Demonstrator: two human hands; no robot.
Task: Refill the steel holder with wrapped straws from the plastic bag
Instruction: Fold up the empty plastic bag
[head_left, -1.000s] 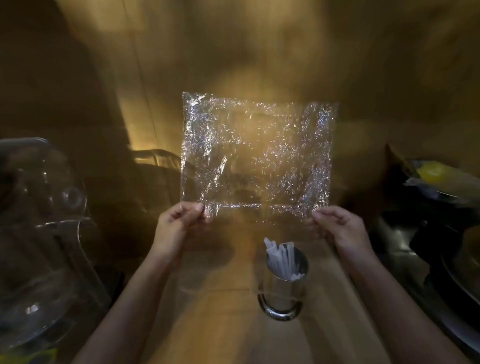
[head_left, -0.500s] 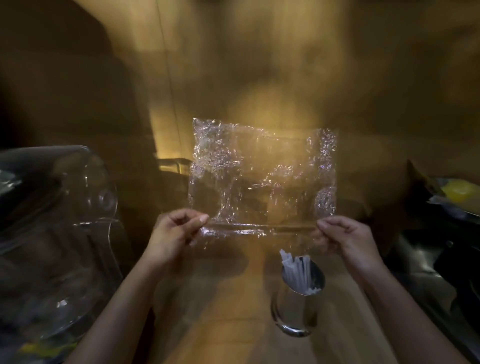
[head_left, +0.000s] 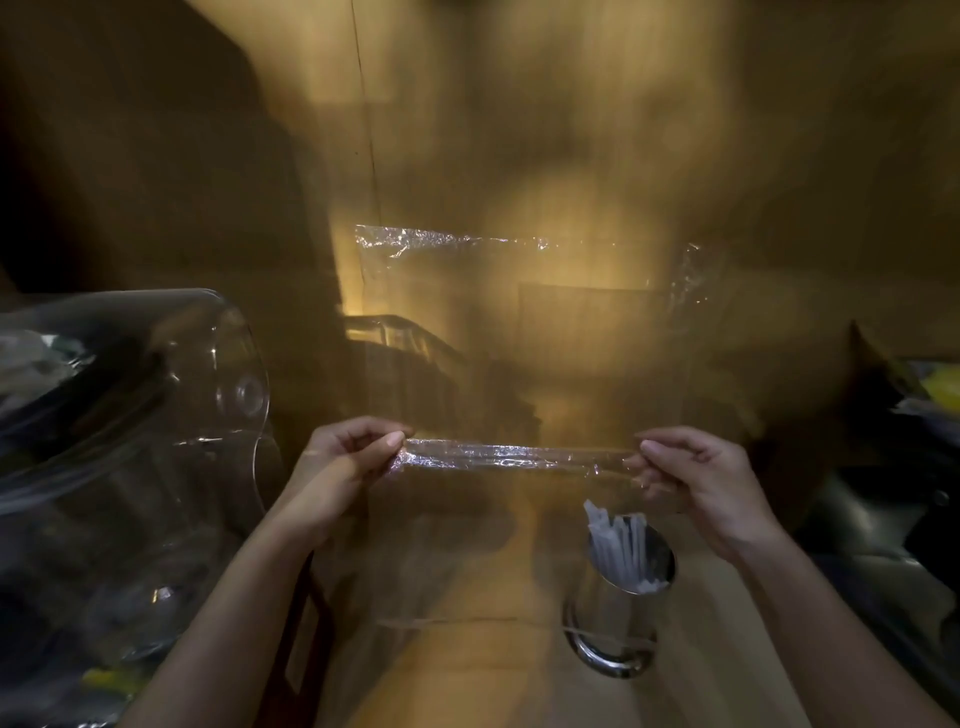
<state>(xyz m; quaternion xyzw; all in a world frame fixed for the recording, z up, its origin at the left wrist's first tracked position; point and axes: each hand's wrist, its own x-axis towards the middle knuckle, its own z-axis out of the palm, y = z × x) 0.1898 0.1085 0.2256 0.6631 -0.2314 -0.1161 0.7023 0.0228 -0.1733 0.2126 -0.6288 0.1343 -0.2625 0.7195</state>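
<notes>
I hold a clear, crinkled plastic bag (head_left: 519, 457) stretched flat between both hands above the wooden counter. My left hand (head_left: 343, 462) pinches its near left corner and my right hand (head_left: 696, 478) pinches its near right corner. The bag looks empty, and its far edge glints higher up. Below my right hand stands the steel holder (head_left: 618, 618), upright, with several white wrapped straws (head_left: 621, 545) sticking out of it.
A large clear plastic dome or container (head_left: 130, 415) sits at the left. Dark metal kitchenware (head_left: 883, 519) and something yellow (head_left: 943, 389) lie at the right. A clear tray edge (head_left: 395, 332) shows behind the bag. The wooden counter (head_left: 467, 675) runs between my arms.
The bag has tipped from upright toward flat, its shiny face now nearly see-through. Both hands stayed on its near corners and the view shifted, with the holder lower right.
</notes>
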